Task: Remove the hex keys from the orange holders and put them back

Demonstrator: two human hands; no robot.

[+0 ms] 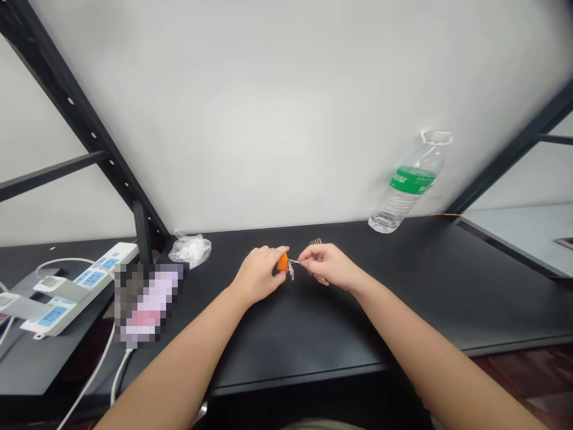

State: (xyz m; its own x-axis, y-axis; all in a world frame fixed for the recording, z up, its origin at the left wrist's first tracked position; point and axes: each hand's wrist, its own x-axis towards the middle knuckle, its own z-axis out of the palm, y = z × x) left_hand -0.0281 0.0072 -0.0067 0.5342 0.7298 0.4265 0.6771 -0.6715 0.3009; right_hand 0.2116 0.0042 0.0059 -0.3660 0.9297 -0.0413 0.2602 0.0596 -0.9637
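Observation:
Near the middle of the black tabletop, my left hand (264, 273) grips an orange holder (283, 263) between thumb and fingers. Several short metal keys, which look like hex keys (292, 272), stick out of its right side. From the right, my right hand (331, 266) pinches a thin metal hex key (296, 261) whose far end reaches the holder; whether it sits in a slot is too small to tell. Just behind the right hand's fingers shows a row of thin dark metal pieces (316, 241), partly hidden by that hand.
A clear bottle with a green label (412, 180) stands at the back right by the wall. At left are a crumpled plastic bag (191, 251), a blurred-out phone-like object (152, 304) with a white cable, and a white power strip (85, 289). Black metal posts (96, 137) frame the table.

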